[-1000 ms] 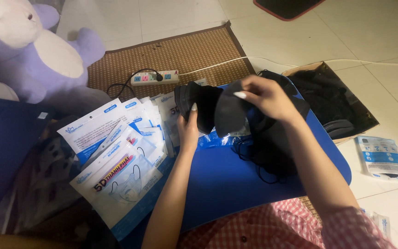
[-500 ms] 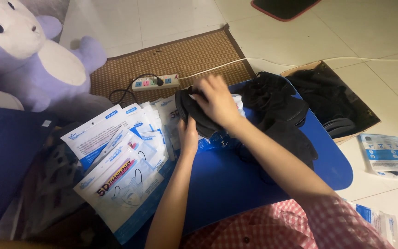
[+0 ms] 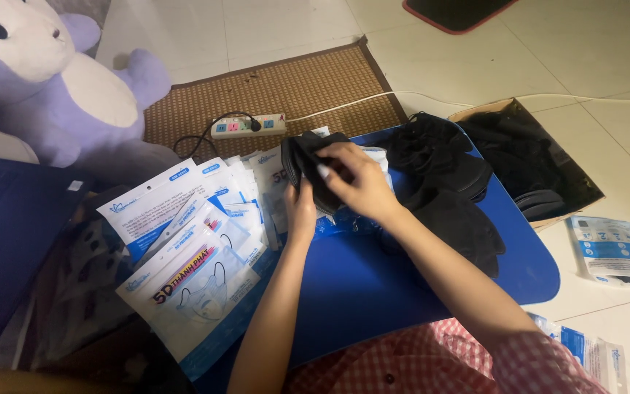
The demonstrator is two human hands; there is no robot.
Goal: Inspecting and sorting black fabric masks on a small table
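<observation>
A small stack of black face masks [image 3: 313,169] is held above the far edge of the blue table [image 3: 373,284], gripped from both sides. The left hand [image 3: 300,211] is closed on the stack's lower left edge, thumb up; the right hand [image 3: 359,186] is curled over the top, fingers folded onto the stack. The number of masks in the stack cannot be told. One loose pile of black masks [image 3: 442,190] is noted just right of the right hand, lying on the table up to its right edge. A fan of white-and-blue mask packets [image 3: 191,255] overhangs the table's left edge; at least six are counted, overlapping. Open blue surface is seen only near the table's front, between the forearms and toward the right corner. One cardboard box [image 3: 541,157] of black masks sits on the floor just beyond the right edge. One power strip [image 3: 248,125] lies on one woven mat [image 3: 293,87].
</observation>
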